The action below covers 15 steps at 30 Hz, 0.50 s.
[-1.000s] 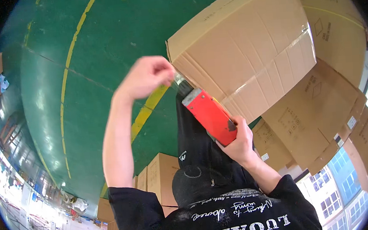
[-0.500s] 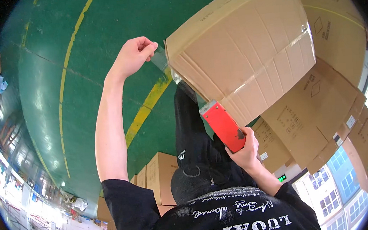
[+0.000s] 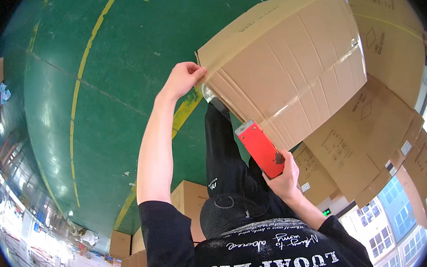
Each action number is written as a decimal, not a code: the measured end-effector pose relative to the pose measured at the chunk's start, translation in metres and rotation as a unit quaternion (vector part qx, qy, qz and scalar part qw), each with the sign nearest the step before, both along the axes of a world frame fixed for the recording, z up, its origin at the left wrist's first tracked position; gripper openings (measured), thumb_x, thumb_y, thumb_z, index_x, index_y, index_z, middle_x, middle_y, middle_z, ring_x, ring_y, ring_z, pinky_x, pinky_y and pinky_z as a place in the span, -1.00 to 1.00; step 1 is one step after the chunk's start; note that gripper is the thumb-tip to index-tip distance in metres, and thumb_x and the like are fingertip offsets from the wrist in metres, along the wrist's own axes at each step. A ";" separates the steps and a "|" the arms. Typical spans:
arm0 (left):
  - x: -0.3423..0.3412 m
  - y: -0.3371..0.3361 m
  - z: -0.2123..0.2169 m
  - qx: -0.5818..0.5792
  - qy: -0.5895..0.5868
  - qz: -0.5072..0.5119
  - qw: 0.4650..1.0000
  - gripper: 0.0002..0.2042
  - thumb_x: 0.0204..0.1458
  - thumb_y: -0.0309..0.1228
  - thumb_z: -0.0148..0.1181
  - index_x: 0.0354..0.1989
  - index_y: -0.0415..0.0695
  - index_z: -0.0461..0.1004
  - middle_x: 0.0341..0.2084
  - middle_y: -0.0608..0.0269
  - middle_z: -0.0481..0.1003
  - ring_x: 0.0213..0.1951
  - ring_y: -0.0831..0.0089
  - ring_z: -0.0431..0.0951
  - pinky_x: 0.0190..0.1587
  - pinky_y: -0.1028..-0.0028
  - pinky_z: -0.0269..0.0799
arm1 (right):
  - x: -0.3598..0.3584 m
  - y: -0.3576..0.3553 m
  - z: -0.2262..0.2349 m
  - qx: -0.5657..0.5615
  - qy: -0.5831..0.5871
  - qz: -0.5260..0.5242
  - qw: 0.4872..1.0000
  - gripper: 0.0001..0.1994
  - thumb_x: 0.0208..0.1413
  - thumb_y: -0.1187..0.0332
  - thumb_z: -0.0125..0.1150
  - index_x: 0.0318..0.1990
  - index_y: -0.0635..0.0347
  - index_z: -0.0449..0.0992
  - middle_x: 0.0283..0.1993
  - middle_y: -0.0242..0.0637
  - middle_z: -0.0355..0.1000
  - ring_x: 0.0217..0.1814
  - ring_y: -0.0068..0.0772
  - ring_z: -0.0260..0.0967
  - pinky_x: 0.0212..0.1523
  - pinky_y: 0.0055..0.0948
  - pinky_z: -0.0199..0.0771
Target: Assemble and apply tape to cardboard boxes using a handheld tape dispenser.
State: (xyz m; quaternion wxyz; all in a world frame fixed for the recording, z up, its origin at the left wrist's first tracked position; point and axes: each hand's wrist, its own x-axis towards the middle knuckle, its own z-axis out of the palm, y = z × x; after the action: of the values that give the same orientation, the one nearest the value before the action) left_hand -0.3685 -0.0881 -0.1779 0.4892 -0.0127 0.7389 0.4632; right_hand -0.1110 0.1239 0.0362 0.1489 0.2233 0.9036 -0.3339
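Glossy green floor (image 3: pixel 117 116), yellow lines (image 3: pixel 77 84); bright windows (image 3: pixel 381 241) lower right.

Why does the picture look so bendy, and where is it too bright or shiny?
In the head view, the wide fisheye lens curves the long yellow line and leaves black corners; in that same head view, the lower left is washed-out white, and light glints off the green floor and the clear tape on the box.

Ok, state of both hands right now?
Left hand: pinched closed at the carton's edge; can't tell if holding anything.
Right hand: closed, holding the red tape dispenser.
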 end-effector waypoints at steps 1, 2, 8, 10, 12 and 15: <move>0.006 -0.001 -0.002 0.001 0.001 0.002 1.000 -0.61 0.04 -0.21 0.24 -0.18 -0.35 0.50 -0.48 0.15 0.57 -0.42 0.49 0.54 -0.30 0.48 0.44 | 0.002 -0.001 -0.002 0.004 -0.001 -0.002 1.000 -0.38 -0.40 0.50 0.47 -0.05 0.24 0.32 -0.26 -0.08 0.41 -0.23 -0.04 0.44 -0.20 -0.28 0.45; 0.012 0.003 -0.001 0.002 -0.034 0.063 0.997 -0.50 0.03 -0.15 0.26 -0.06 -0.38 0.41 -0.47 0.13 0.57 -0.42 0.48 0.53 -0.29 0.48 0.45 | 0.004 0.000 -0.005 0.007 0.001 0.000 1.000 -0.38 -0.40 0.50 0.47 -0.05 0.24 0.32 -0.26 -0.08 0.41 -0.23 -0.04 0.44 -0.20 -0.28 0.45; 0.019 0.001 0.004 -0.048 -0.066 0.117 0.990 -0.26 -0.09 0.03 0.34 0.11 -0.33 0.29 -0.35 0.06 0.57 -0.32 0.41 0.57 -0.24 0.45 0.47 | 0.008 0.000 -0.012 0.010 -0.009 0.012 1.000 -0.37 -0.36 0.49 0.47 -0.03 0.25 0.30 -0.23 -0.06 0.40 -0.20 -0.03 0.43 -0.18 -0.26 0.45; 0.019 -0.004 0.005 -0.048 0.104 0.149 0.982 -0.55 -0.04 -0.12 0.33 -0.05 -0.16 0.51 -0.30 0.16 0.59 -0.20 0.40 0.58 -0.12 0.44 0.45 | 0.006 -0.004 -0.016 0.009 0.030 0.026 0.999 -0.38 -0.35 0.49 0.47 -0.04 0.26 0.30 -0.25 -0.06 0.38 -0.23 -0.03 0.42 -0.21 -0.26 0.44; 0.010 0.005 0.025 0.014 0.242 0.182 0.953 -0.72 -0.01 -0.24 0.30 -0.21 -0.18 0.58 -0.29 0.15 0.58 -0.20 0.37 0.58 -0.09 0.43 0.44 | 0.007 -0.001 -0.019 0.014 0.033 0.022 0.999 -0.39 -0.35 0.49 0.47 -0.05 0.27 0.30 -0.26 -0.06 0.37 -0.24 -0.03 0.42 -0.22 -0.26 0.44; 0.016 0.026 0.072 0.063 0.272 0.107 0.954 -0.78 -0.02 -0.31 0.30 -0.33 -0.22 0.61 -0.34 0.14 0.59 -0.26 0.34 0.59 -0.15 0.44 0.45 | 0.010 0.000 -0.022 0.017 0.045 0.010 0.999 -0.40 -0.33 0.50 0.47 -0.06 0.28 0.30 -0.27 -0.05 0.36 -0.25 -0.03 0.41 -0.25 -0.27 0.44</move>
State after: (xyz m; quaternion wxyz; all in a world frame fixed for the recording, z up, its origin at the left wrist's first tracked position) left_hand -0.3526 -0.0623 -0.1057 0.2174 0.0652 0.8076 0.5443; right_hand -0.1015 0.1242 0.0139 0.1074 0.2011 0.9174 -0.3263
